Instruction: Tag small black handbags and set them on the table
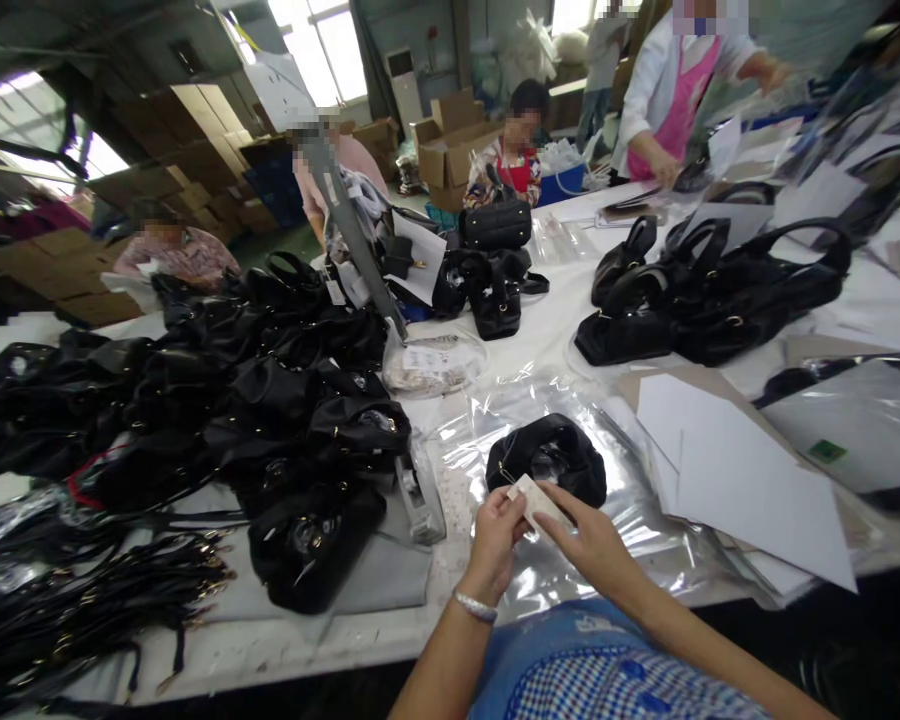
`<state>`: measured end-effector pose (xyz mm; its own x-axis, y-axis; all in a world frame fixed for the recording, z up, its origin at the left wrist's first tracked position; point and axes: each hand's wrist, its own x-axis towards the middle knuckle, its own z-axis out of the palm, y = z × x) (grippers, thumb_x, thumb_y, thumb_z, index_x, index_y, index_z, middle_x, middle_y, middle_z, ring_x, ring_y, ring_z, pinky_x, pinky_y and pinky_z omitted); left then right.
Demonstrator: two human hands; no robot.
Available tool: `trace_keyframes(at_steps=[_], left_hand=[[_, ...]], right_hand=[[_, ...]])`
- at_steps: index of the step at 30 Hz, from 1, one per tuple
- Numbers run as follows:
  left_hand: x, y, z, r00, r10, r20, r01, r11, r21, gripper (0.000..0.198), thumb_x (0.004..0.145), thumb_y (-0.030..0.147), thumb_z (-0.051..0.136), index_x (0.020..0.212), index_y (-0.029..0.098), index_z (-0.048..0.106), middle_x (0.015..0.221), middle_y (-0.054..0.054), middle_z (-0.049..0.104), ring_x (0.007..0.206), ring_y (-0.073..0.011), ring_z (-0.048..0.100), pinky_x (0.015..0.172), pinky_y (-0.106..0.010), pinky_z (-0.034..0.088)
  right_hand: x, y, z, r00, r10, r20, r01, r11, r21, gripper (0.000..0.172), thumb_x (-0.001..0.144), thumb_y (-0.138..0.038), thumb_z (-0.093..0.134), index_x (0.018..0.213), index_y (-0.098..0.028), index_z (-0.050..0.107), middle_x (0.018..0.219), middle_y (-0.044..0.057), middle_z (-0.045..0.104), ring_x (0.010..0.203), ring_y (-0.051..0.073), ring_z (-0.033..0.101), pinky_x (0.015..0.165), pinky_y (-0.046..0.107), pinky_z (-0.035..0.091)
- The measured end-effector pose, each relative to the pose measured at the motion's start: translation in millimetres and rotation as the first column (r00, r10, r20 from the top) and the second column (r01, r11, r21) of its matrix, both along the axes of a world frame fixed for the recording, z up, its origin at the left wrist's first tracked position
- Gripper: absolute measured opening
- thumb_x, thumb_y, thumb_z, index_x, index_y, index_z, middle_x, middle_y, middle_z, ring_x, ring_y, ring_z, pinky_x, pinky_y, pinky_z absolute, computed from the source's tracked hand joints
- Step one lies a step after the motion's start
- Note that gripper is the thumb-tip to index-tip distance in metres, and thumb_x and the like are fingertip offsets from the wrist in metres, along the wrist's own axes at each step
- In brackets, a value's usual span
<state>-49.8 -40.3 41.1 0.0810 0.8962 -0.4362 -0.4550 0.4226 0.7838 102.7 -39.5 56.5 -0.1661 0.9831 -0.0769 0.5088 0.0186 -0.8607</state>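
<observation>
Both my hands hold a small white paper tag [538,500] just above the table's near edge. My left hand [495,540] pinches its left end, a silver bracelet on the wrist. My right hand [589,540] grips its right side with fingers closed. Right behind the tag lies a small black handbag [546,458] on clear plastic bags [645,520] spread over the white table [285,650].
A big heap of black handbags [217,400] fills the left, with black straps [82,600] in front. White cards [742,480] lie at right. More black bags [712,290] stand farther back. Several people work beyond the table among cardboard boxes [450,140].
</observation>
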Motion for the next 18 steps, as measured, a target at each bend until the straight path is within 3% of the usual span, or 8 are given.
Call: trace_keyframes(at_steps=[2, 4, 7, 10, 12, 14, 16, 18], left_hand=[[4.3, 0.3, 2.7, 0.989, -0.047, -0.138, 0.055, 0.997, 0.054, 0.036, 0.083, 0.042, 0.062, 0.103, 0.011, 0.064, 0.097, -0.011, 0.069, 0.083, -0.0178, 0.065, 0.073, -0.027, 0.051], [6.0, 3.4, 2.0, 0.938, -0.058, -0.341, 0.099, 0.989, 0.106, 0.037, 0.089, 0.044, 0.051, 0.100, 0.012, 0.066, 0.092, -0.011, 0.069, 0.081, -0.0178, 0.064, 0.069, -0.027, 0.050], [6.5, 10.0, -0.4, 0.795, -0.041, -0.606, 0.201, 0.959, 0.198, 0.034, 0.094, 0.036, 0.041, 0.103, 0.016, 0.067, 0.096, -0.009, 0.070, 0.079, -0.0170, 0.064, 0.071, -0.029, 0.051], [9.8, 15.3, -0.5, 0.597, -0.044, -0.801, 0.437, 0.855, 0.279, 0.031, 0.091, 0.020, 0.042, 0.115, 0.022, 0.062, 0.119, -0.007, 0.065, 0.099, -0.0190, 0.064, 0.089, -0.034, 0.050], [13.9, 17.5, -0.2, 0.417, -0.082, -0.905, 0.588, 0.784, 0.200, 0.039, 0.088, 0.021, 0.048, 0.126, 0.022, 0.055, 0.127, -0.009, 0.061, 0.110, -0.0242, 0.061, 0.095, -0.039, 0.048], [18.0, 19.0, -0.7, 0.253, -0.136, -0.958, 0.662, 0.746, 0.069, 0.051, 0.086, 0.032, 0.056, 0.134, 0.021, 0.047, 0.124, -0.011, 0.063, 0.108, -0.0296, 0.062, 0.093, -0.044, 0.050], [20.8, 20.1, -1.8, 0.166, -0.156, -0.974, 0.689, 0.724, 0.002, 0.052, 0.085, 0.038, 0.058, 0.133, 0.022, 0.048, 0.119, -0.010, 0.066, 0.103, -0.0304, 0.064, 0.089, -0.044, 0.051], [21.7, 20.5, -2.6, 0.127, -0.142, -0.982, 0.716, 0.698, -0.008, 0.039, 0.087, 0.033, 0.054, 0.125, 0.025, 0.053, 0.118, -0.006, 0.067, 0.104, -0.0274, 0.064, 0.089, -0.040, 0.051]], right_hand=[[11.7, 4.4, 4.7, 0.999, 0.028, 0.043, -0.026, 0.998, -0.062, 0.047, 0.086, -0.040, 0.054, 0.127, -0.019, 0.057, 0.123, 0.008, 0.064, 0.111, 0.025, 0.061, 0.095, 0.039, 0.048], [24.2, 13.1, 10.4, 0.992, 0.012, 0.126, -0.008, 0.999, -0.037, 0.038, 0.086, -0.038, 0.052, 0.119, -0.020, 0.063, 0.113, 0.007, 0.069, 0.100, 0.025, 0.066, 0.087, 0.038, 0.052], [38.2, 30.2, 19.9, 0.956, -0.028, 0.291, -0.002, 0.995, 0.103, 0.029, 0.089, -0.033, 0.049, 0.110, -0.025, 0.067, 0.103, 0.004, 0.072, 0.090, 0.023, 0.068, 0.077, 0.035, 0.052], [41.7, 47.8, 23.0, 0.905, 0.003, 0.426, -0.126, 0.957, 0.260, 0.029, 0.090, -0.022, 0.044, 0.107, -0.025, 0.067, 0.103, 0.003, 0.071, 0.091, 0.021, 0.066, 0.078, 0.033, 0.050], [41.1, 57.8, 17.2, 0.880, 0.038, 0.473, -0.208, 0.927, 0.313, 0.031, 0.089, -0.015, 0.042, 0.106, -0.023, 0.067, 0.103, 0.005, 0.071, 0.093, 0.020, 0.065, 0.081, 0.032, 0.050], [41.8, 65.2, 5.0, 0.884, 0.072, 0.462, -0.242, 0.916, 0.321, 0.033, 0.088, -0.011, 0.040, 0.106, -0.021, 0.066, 0.103, 0.006, 0.070, 0.094, 0.019, 0.065, 0.082, 0.031, 0.050], [44.6, 69.0, -10.5, 0.902, 0.114, 0.416, -0.257, 0.917, 0.305, 0.034, 0.088, -0.010, 0.039, 0.108, -0.020, 0.066, 0.102, 0.006, 0.070, 0.092, 0.018, 0.066, 0.081, 0.029, 0.052], [48.3, 69.1, -25.0, 0.912, 0.163, 0.376, -0.280, 0.917, 0.283, 0.036, 0.088, -0.010, 0.039, 0.111, -0.021, 0.065, 0.103, 0.005, 0.070, 0.092, 0.016, 0.066, 0.081, 0.028, 0.053]])
